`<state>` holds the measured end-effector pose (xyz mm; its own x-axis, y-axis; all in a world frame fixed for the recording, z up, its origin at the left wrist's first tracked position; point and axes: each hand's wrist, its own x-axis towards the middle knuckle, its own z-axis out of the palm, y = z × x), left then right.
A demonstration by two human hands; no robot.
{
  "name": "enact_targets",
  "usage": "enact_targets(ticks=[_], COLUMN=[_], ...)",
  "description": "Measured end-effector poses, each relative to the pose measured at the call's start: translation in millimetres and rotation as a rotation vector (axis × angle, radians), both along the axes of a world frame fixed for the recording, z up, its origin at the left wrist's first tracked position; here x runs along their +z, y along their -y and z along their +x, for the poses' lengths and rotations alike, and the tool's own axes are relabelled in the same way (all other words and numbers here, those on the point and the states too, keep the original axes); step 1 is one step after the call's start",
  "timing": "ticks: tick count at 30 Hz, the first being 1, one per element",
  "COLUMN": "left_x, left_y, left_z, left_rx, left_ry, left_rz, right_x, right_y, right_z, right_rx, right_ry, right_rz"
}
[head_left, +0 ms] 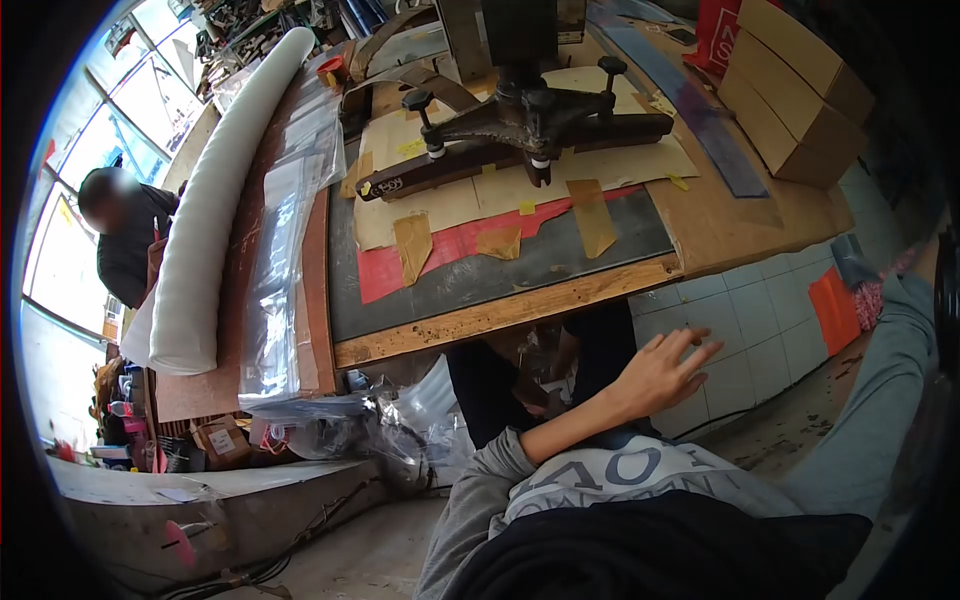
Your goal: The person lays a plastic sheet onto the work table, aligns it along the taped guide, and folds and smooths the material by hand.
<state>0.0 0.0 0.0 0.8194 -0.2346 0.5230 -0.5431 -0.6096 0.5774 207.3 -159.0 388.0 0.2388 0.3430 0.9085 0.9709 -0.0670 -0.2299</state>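
Note:
My left hand (665, 374) is held in the air in front of my body, below the workbench's wooden front edge (510, 310). Its fingers are spread and nothing is in them. On the right, my right sleeve (885, 350) reaches up to the dark image border, where my right hand's fingers cannot be made out. On the bench, a dark metal clamp arm (530, 125) with two knobs rests over beige sheets (385, 222). Under them lie a red sheet (385, 277) and a black board (460, 295), with brown tape pieces (595, 218) along the front.
A long white foam roll (215, 220) and clear plastic sheets (275, 290) lie at the left. Cardboard boxes (790, 95) and a bluish strip (715, 135) stand or lie at the right. Another person (130, 235) is at the far left. An orange-red object (834, 310) is low at right.

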Motion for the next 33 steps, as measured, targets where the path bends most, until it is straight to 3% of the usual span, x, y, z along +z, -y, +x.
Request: enact_targets(ticks=[1, 3, 5, 7, 8, 10, 11, 14, 17, 18, 21, 22, 25, 29, 31, 33], left_x=[10.3, 20.6, 20.3, 21.3, 24.0, 29.4, 30.9, 24.9, 40.0, 40.6, 62.9, 70.3, 110.2, 134.4, 141.9, 146.5], left_y=[-8.4, -24.1, -53.3, -78.2, -89.2, -101.2, -106.7, -121.8, -151.3, -165.6, -178.9, -183.3, -212.1, -259.4, -276.8, -284.6], left_z=[2.5, 7.5, 9.1, 4.2, -0.1, -12.5, -18.2, -24.6, -36.0, -35.0, -42.1, -41.5, -51.4, -62.4, -67.1, -67.2], left_rx=[0.001, -0.023, -0.086, -0.165, -0.085, 0.001, 0.07, 0.59, 0.486, 0.453, 0.48, 0.454, 0.51, 0.604, 0.638, 0.651], left_ry=[-0.034, -0.105, -0.214, -0.127, -0.087, -0.019, -0.029, 0.005, 0.004, 0.021, -0.339, -0.145, -0.406, -0.48, -0.506, -0.539], left_rz=[-0.142, -0.459, -0.799, -1.164, -1.119, -1.305, -1.404, -0.931, -0.458, -0.176, -0.15, -0.153, 0.045, 0.235, 0.288, 0.351], right_x=[0.1, -23.8, -93.9, -174.5, -210.0, -252.6, -268.1, -294.3, -309.4, -314.1, -299.9, -303.3, -326.1, -350.0, -368.6, -375.7], right_y=[-1.9, -24.2, -56.0, -81.4, -92.8, -138.7, -158.4, -185.0, -201.0, -207.3, -203.7, -201.7, -185.2, -132.2, -97.5, -69.5], right_z=[1.9, 40.6, 60.9, 96.0, 108.2, 33.2, 24.5, -12.0, -13.6, -12.5, -21.2, -17.8, 2.4, 47.3, 73.6, 92.5], right_rx=[0.009, 0.316, 0.307, 0.728, 0.92, 0.731, 0.905, 0.978, 1.116, 1.088, 0.947, 0.841, 0.485, -0.017, -0.069, -0.137], right_ry=[0.0, -0.033, 0.571, -0.133, -0.502, -0.602, -0.694, -0.864, -0.907, -0.858, -0.979, -0.86, -0.559, -0.334, -0.39, -0.199], right_rz=[-0.001, -0.109, -0.226, -0.343, -0.394, -0.593, -0.808, -1.021, -0.891, -0.849, -0.952, -0.909, -0.812, -0.767, -0.661, -0.563])
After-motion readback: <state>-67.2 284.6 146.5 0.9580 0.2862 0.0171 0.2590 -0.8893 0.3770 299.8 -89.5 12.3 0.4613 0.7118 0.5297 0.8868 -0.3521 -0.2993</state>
